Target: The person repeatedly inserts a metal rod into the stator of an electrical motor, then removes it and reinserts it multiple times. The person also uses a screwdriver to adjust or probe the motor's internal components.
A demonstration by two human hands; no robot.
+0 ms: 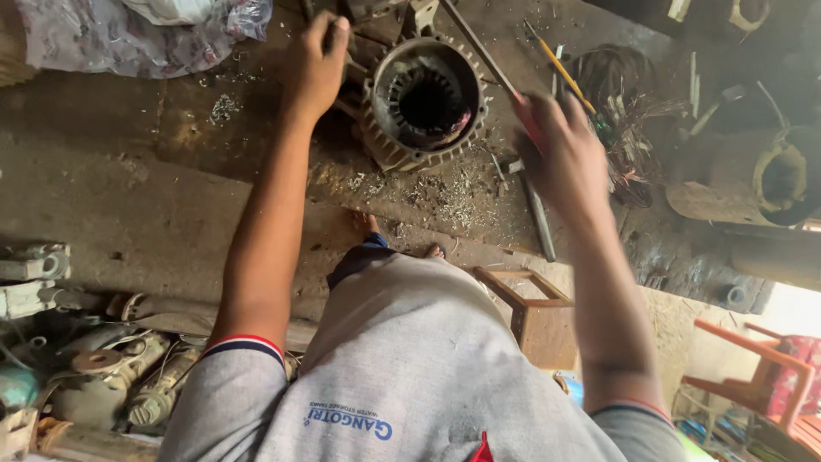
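Standing over a dirty workbench, the person reaches both arms out toward a finned motor housing (423, 101) that sits in the upper middle of the frame, its open end facing up so the ring of slots inside shows. The left hand (318, 64) is clenched on something at the housing's upper left edge; what it grips is hidden by the fingers, though the hold looks meant to steady the casing. The right hand (564, 158), blurred, is wrapped around the red handle of a long metal rod (483, 53) whose shaft runs up and left past the housing's rim, held slanting so the tip can reach the top of the casing. A yellow pencil-like stick (560, 67) lies just beside the hand. Metal filings (445, 184) are scattered below the housing. A tangle of pulled wire (629, 111) sits at the upper right. A wooden stool (534, 312) stands by the person's bare foot (366, 224), lower centre.
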